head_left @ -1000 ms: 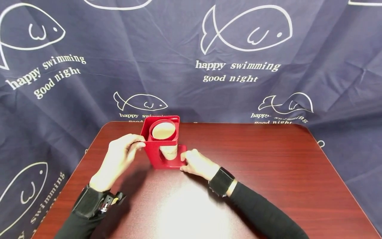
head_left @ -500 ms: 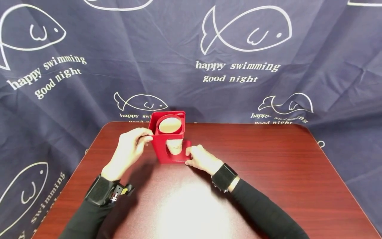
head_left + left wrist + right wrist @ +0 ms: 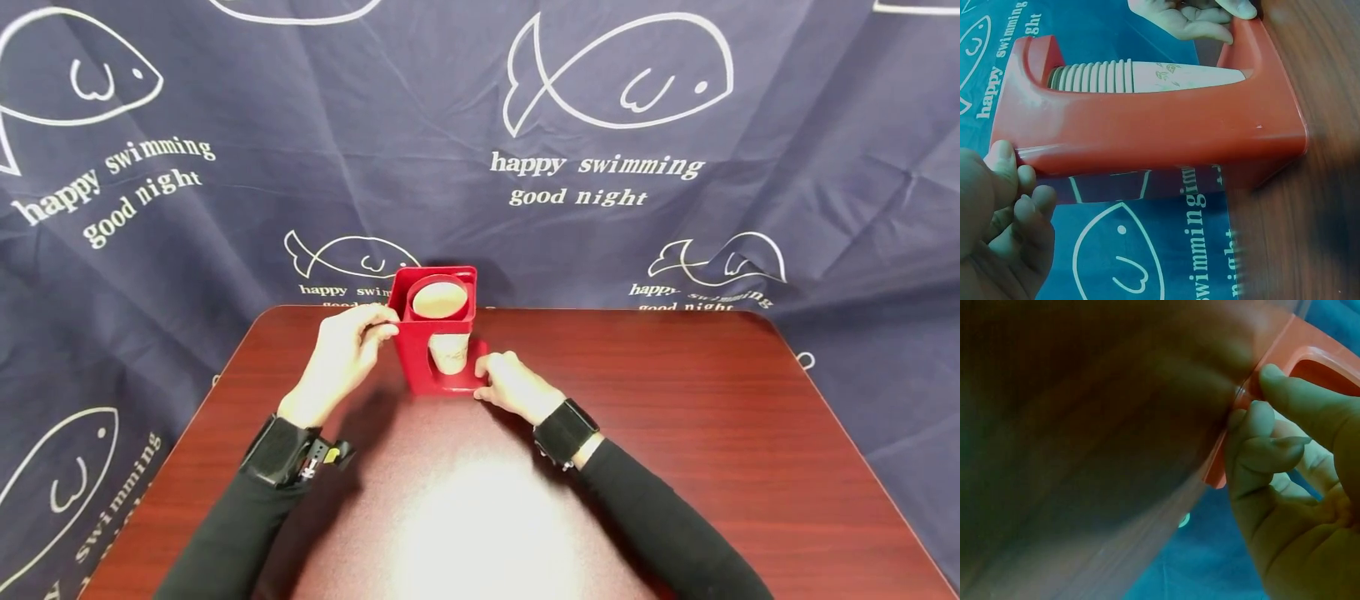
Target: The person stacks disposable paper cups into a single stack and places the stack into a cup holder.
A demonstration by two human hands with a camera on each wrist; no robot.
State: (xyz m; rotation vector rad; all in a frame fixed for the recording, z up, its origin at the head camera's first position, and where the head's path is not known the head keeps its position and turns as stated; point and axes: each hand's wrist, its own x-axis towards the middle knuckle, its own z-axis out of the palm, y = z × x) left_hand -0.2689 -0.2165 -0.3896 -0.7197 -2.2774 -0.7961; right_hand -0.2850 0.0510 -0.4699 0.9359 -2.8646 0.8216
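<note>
Near bench far edge | left hand pinches red holder top, right hand grips base | advise: keep level so cups stay.

- The red cup holder stands upright near the far edge of the table. It is a glossy red plastic frame: a square top plate with a round ring opening, a solid wall on its left side, and a flat base plate that sticks out to the right. Its near face is open.
- The stack of paper cups hangs nested in the ring. The cups are pale cream with a faint leaf print, their many rims bunched just under the top plate, and the tapered bottom hangs above the base plate.
</note>
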